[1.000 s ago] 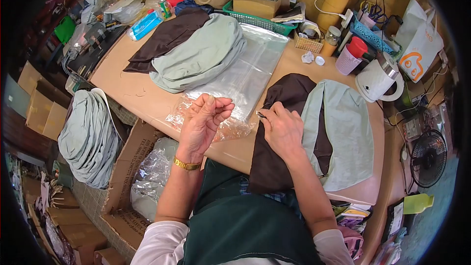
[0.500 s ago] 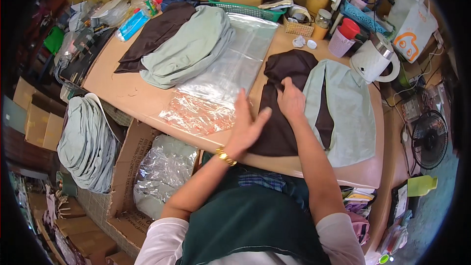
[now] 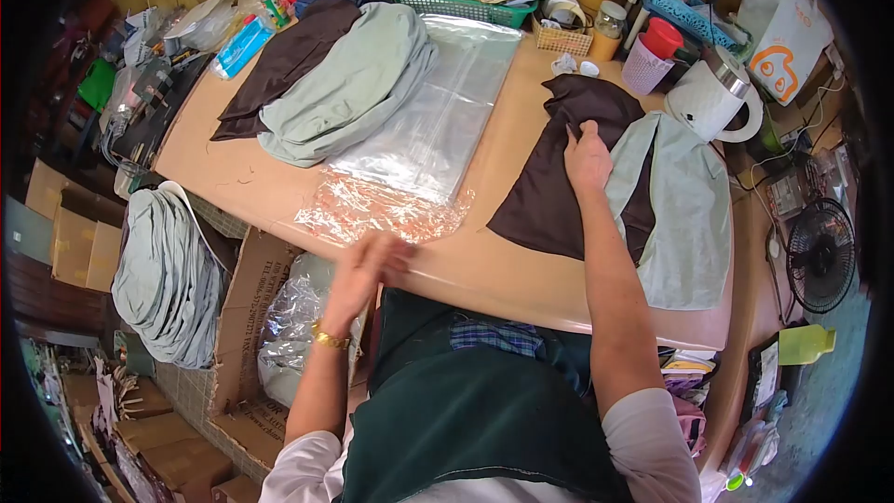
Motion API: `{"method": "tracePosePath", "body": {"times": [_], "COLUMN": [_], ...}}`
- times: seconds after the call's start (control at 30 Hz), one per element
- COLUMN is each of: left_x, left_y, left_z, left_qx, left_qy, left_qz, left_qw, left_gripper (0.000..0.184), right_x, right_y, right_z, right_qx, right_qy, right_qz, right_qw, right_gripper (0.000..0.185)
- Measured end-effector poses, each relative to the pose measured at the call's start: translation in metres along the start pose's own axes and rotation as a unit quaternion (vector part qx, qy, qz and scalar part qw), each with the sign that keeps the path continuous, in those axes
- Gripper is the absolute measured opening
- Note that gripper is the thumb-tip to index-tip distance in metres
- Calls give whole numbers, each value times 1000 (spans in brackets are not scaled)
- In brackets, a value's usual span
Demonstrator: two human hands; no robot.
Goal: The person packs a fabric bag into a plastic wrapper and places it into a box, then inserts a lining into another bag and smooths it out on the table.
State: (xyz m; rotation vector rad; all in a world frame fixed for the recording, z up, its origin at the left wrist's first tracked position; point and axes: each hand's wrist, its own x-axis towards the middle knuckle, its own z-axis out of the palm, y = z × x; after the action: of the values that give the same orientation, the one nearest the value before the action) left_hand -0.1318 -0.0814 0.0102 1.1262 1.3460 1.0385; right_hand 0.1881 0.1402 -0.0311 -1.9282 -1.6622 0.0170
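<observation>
Dark cloth (image 3: 540,200) lay on the right of the table (image 3: 466,270) beside pale cloth (image 3: 694,233), apparently flattened for easy reach. The right hand (image 3: 590,163) rested on its far part, probably steadying it, fingers bent close together; whether they pinched anything was unclear. Cloth spread left and near of them. The left hand (image 3: 363,268), fingers blurred beyond telling, was off it, by the near edge.

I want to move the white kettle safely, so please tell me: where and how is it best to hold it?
Probably best by the handle of the white kettle, with the hand coming from the right. The handle is a wide loop standing out on that side, facing away from the pale cloth, so fingers should fit through it.
</observation>
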Motion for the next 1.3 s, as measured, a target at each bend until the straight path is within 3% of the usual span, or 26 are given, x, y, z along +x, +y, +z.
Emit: {"method": "tracePosePath", "body": {"times": [0.1, 0.17, 0.23, 0.3, 0.37, 0.43, 0.47, 0.53, 0.57, 0.63, 0.67, 0.7, 0.77, 0.8, 0.83, 0.93, 1.03, 1.17, 1.3], "left_x": [16, 39, 64, 72, 72, 62, 58, 50, 45, 35, 33, 27, 19, 22, 27, 40, 40, 28, 30], "left_y": [0, -5, -4, -8, -8, -4, -1, 5, 7, 9, 5, 7, 13, 10, 8, 5, 16, 39, 23], "left_z": [52, 86, 100, 106, 109, 106, 100, 82, 71, 53, 52, 58, 87, 101, 106, 111, 114, 115, 115], "left_qx": [-83, -98, 66, 49, 33, -45, -44, 108, 108, 31, 75, 77, -130, -212, -212, -487, -517, -520, -484], "left_qy": [-104, -74, -135, -129, -123, -90, -89, 7, 11, -13, -93, -90, -142, -122, -121, -84, -50, -75, -50], "left_qz": [-18, -2, -26, -7, 6, 56, 57, 204, 206, 70, 54, 57, -45, -22, -23, -100, -109, -95, -61], "left_qw": [991, 992, 988, 990, 992, 993, 993, 973, 972, 997, 991, 991, 980, 969, 970, 864, 848, 845, 872], "left_gripper": [59, 57, 45, 37, 29, 21, 21, 18, 18, 19, 27, 27, 38, 34, 34, 12, 14, 15, 14], "right_x": [4, 9, 4, -26, -54, -75, -82, -88, -90, -95, -98, -101, -107, -109, -112, -119, -120, -124, -127], "right_y": [1, 2, -11, -53, -50, -49, -45, -38, -38, -46, -45, -47, -54, -57, -60, -61, -57, -60, -66], "right_z": [2, -4, -30, -89, -85, -86, -84, -80, -84, -102, -101, -101, -103, -106, -110, -114, -117, -118, -121], "right_qx": [18, 68, 117, 235, 358, 321, 322, 339, 338, 406, 417, 419, 418, 419, 416, 403, 379, 366, 366], "right_qy": [6, 14, 24, -128, -264, -448, -448, -389, -389, -317, -300, -299, -247, -249, -237, -211, -193, -178, -185], "right_qz": [29, 18, 9, -46, -181, -249, -251, -186, -190, -79, -79, -82, -100, -101, -101, -110, -123, -120, -128], "right_qw": [999, 997, 993, 962, 877, 796, 796, 836, 836, 854, 854, 853, 868, 867, 872, 884, 897, 905, 903], "right_gripper": [26, 28, 31, 30, 25, 18, 18, 12, 12, 8, 9, 9, 11, 11, 13, 15, 16, 17, 16]}}
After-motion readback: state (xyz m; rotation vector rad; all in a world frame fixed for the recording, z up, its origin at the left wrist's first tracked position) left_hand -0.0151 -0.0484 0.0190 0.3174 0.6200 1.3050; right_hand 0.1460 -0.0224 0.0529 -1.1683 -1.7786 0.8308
